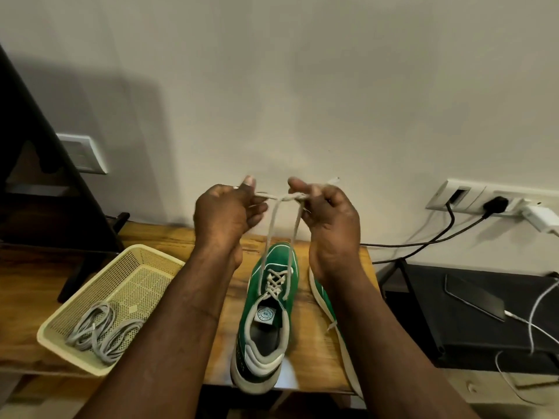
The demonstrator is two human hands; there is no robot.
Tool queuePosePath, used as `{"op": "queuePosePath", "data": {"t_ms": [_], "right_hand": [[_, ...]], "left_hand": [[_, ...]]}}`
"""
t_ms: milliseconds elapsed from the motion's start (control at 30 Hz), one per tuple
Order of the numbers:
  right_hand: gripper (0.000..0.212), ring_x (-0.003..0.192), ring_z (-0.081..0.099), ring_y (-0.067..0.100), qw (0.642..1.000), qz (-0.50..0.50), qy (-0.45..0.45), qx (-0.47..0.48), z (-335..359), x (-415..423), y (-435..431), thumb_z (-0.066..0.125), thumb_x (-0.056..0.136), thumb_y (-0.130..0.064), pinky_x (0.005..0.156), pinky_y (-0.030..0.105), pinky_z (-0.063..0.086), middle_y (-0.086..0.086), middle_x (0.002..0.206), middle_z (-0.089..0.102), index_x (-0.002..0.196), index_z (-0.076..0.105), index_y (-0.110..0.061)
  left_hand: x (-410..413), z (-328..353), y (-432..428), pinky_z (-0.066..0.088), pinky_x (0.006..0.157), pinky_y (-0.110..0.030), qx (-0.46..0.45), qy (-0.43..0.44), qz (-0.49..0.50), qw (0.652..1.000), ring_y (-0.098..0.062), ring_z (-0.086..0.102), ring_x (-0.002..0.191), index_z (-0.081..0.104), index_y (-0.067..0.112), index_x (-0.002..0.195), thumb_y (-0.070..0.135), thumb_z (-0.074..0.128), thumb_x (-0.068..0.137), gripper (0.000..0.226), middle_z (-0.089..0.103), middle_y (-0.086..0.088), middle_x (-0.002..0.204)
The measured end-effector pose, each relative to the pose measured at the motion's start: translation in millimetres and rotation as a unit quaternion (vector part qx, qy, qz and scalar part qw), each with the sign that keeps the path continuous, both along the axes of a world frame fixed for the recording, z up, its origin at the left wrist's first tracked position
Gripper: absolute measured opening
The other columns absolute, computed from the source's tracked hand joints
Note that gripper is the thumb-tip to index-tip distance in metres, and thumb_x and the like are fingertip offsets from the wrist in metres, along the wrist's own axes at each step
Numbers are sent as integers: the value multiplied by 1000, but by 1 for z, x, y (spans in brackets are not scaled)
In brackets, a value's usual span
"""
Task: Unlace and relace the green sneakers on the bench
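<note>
My left hand: curled, pinching one lace end. My right hand: pinching the other, above green sneaker.

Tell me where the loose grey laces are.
Head view: the grey laces lie coiled in the cream basket on the bench, left of the green sneaker.

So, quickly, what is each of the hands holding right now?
Left hand: pinching one end of the grey lace.
Right hand: pinching the other end.
</note>
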State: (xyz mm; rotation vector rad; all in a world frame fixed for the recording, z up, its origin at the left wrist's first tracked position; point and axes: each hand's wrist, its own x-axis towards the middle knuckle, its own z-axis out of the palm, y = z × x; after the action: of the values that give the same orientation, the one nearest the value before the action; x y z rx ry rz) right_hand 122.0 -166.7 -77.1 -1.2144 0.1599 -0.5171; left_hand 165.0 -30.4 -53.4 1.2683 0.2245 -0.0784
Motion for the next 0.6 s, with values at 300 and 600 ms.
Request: {"op": "queuePosePath", "data": {"t_ms": [300, 600], "right_hand": [[16, 57, 57, 15, 968, -87, 208, 113, -48, -47, -18, 50, 107, -4, 56, 23, 48, 9, 64, 60, 104, 66, -1], [15, 71, 68, 18, 914, -84, 314, -243, -71, -67, -24, 63, 104, -33, 76, 43, 57, 1, 75, 74, 96, 72, -24]], "left_hand": [[-2, -27, 25, 37, 45, -22, -8, 41, 55, 998, -14, 41, 49, 53, 16, 89, 34, 58, 108, 26, 46, 4, 61], [-13, -76, 48, 51, 86, -37, 645, -20, -371, 667, -34, 62, 114, 52, 33, 146, 36, 63, 100, 48, 54, -13, 144]]}}
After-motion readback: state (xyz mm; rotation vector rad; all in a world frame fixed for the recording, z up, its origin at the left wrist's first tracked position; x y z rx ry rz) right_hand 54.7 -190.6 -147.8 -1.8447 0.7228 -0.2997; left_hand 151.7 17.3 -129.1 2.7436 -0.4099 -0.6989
